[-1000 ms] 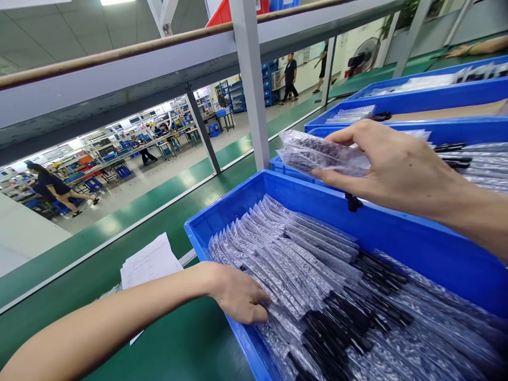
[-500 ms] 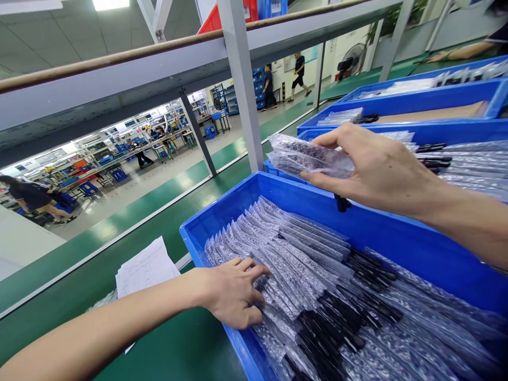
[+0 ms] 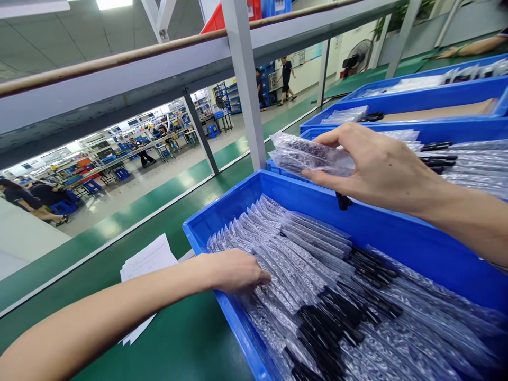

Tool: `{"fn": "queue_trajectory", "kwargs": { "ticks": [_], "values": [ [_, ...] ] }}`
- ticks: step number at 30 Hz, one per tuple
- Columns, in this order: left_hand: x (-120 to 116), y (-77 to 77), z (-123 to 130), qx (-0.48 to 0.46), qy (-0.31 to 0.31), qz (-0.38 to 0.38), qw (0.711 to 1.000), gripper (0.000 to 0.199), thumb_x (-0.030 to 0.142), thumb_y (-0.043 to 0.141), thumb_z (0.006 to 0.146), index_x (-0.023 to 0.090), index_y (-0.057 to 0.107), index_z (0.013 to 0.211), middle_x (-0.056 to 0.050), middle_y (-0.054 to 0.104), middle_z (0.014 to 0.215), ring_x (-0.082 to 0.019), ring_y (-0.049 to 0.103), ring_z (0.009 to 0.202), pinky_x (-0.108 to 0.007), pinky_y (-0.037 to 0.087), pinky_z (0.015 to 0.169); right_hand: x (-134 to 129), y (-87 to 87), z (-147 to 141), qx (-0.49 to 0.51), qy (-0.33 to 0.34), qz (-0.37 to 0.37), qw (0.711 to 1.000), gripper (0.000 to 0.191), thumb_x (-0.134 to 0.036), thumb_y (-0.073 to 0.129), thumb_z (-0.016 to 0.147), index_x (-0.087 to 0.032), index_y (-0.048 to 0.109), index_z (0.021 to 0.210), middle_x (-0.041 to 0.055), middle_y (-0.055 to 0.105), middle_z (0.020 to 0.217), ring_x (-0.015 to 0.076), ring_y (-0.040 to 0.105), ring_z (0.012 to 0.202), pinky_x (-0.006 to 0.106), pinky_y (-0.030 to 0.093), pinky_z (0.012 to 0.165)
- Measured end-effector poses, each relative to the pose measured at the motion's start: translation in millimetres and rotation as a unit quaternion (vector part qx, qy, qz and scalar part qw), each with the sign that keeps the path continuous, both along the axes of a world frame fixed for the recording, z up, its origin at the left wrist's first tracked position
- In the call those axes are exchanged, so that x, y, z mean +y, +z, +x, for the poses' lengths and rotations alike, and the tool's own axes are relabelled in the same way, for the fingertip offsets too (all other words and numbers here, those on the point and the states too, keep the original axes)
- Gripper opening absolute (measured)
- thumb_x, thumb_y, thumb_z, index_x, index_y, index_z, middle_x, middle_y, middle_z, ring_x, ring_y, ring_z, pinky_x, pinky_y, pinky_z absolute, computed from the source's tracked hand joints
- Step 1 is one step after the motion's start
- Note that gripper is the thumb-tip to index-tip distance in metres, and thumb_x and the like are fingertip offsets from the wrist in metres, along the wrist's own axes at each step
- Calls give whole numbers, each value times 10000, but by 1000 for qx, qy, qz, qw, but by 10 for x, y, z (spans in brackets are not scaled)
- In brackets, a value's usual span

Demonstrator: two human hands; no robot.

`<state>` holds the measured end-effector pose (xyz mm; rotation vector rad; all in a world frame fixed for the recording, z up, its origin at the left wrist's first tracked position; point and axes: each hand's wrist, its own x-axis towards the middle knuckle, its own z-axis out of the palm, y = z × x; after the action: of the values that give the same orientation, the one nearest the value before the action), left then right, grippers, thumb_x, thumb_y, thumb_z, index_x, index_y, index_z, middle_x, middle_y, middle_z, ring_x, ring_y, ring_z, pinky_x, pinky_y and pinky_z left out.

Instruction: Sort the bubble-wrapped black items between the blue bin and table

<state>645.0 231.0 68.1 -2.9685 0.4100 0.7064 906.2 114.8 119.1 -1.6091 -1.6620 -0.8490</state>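
Observation:
My right hand (image 3: 377, 164) grips a small stack of bubble-wrap bags (image 3: 309, 153) between thumb and fingers, above the far wall of a blue bin (image 3: 238, 198). A black tip (image 3: 343, 201) pokes out below that hand. Inside the bin, rows of bubble-wrap bags (image 3: 293, 259) lie close together, with black cable-like ends (image 3: 329, 333) sticking out of them. My left hand (image 3: 240, 272) is at the near left side of these bags, its fingers curled in and touching them. The fingertips are turned down, so whatever they pinch is hidden.
Paper sheets (image 3: 148, 259) lie on the green bench (image 3: 186, 328) left of the bin. More blue bins (image 3: 476, 127) with wrapped pieces stand behind. A grey post (image 3: 248, 90) rises behind the bin to a shelf. Someone's forearm (image 3: 480, 47) rests at far right; people walk beyond.
My left hand has curled its spread fingers and shifted slightly up over the bags. The right hand keeps its hold, nearly still. People in the background have moved.

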Motion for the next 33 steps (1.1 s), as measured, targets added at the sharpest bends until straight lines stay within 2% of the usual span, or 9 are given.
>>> {"fn": "queue_trajectory", "kwargs": {
  "ticks": [2,4,9,16,19,24,29,33],
  "values": [
    [14,-4,34,4,-40,0,999,22,219,633,911,220,649,926,-11,742,841,-187,654,697,-332,369,506,-2,-6,-4,-1,5,3,1000,515,-557,526,911,-110,623,1147,111,664,1011,293,678,879,382,518,637],
    [34,-15,56,26,-70,8,997,68,259,657,910,240,664,846,6,748,839,-181,660,711,-329,368,503,-2,-19,-11,-6,13,6,1000,505,-551,520,913,-114,621,1145,110,668,1014,286,680,871,378,526,643],
    [85,-91,70,-9,-129,102,986,194,80,617,897,211,689,773,-32,760,815,-191,676,720,-349,346,499,8,-47,-32,-25,15,-12,999,464,-509,508,921,-114,618,1138,112,671,1024,283,684,865,374,531,627],
    [-21,-264,162,-2,-200,73,977,310,55,672,854,202,617,585,-32,729,665,-178,642,606,-334,345,471,2,-36,-56,-38,14,-1,999,493,-542,468,940,-112,621,1128,118,676,1009,287,695,842,375,533,593],
    [-2,-287,176,-8,-198,67,978,276,65,648,872,209,640,636,-34,746,717,-175,650,641,-337,361,483,-1,-34,-59,-38,16,-1,999,495,-544,466,943,-114,620,1132,116,675,1008,286,695,849,375,537,608],
    [78,-225,186,-9,-182,43,982,118,130,648,873,228,696,828,-24,765,860,-188,673,791,-329,392,553,6,-43,-60,-43,13,0,999,516,-555,450,950,-102,624,1125,119,677,992,280,687,828,372,532,605],
    [76,-233,217,38,-143,59,987,131,132,622,881,243,692,879,-11,757,870,-184,662,777,-322,368,567,5,-38,-76,-49,10,-3,999,525,-574,426,958,-112,625,1110,109,675,979,263,682,789,352,507,558],
    [74,-284,186,14,-139,53,989,123,128,624,876,219,693,921,-33,761,886,-197,674,776,-328,414,585,6,-22,-78,-47,16,0,999,512,-569,416,961,-124,621,1109,94,674,948,252,675,769,349,502,572]
  ]
}}
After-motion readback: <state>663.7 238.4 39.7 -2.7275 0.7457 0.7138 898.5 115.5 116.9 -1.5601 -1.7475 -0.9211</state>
